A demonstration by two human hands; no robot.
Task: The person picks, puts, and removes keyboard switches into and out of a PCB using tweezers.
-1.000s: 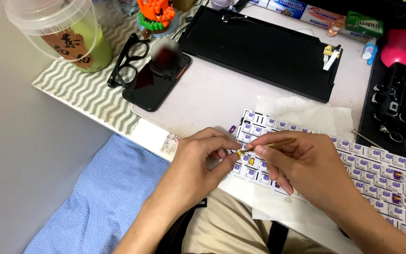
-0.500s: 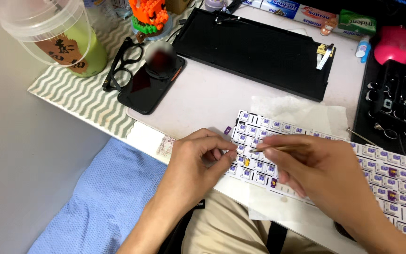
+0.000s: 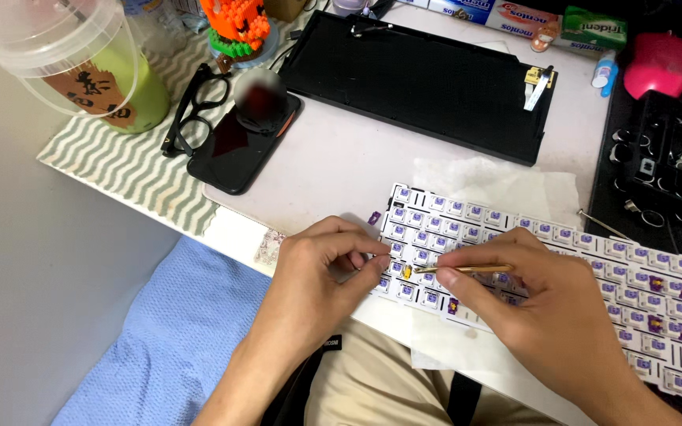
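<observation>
A white keyboard plate full of purple-stemmed switches lies across the desk's near edge. My left hand pinches the plate's left end, thumb and fingers closed around one switch there. My right hand grips a thin gold-coloured tool, its tip pointing left onto a small yellow part beside that switch. A single loose purple switch sits just off the plate's upper left corner.
An empty black keyboard case lies behind. A dark phone, black glasses and a lidded cup of green drink stand at the left on a striped mat. A black tray of parts is at the right.
The view has shifted slightly. Both hands stay at the plate's left end, and the tool's tip has edged a little across the switches.
</observation>
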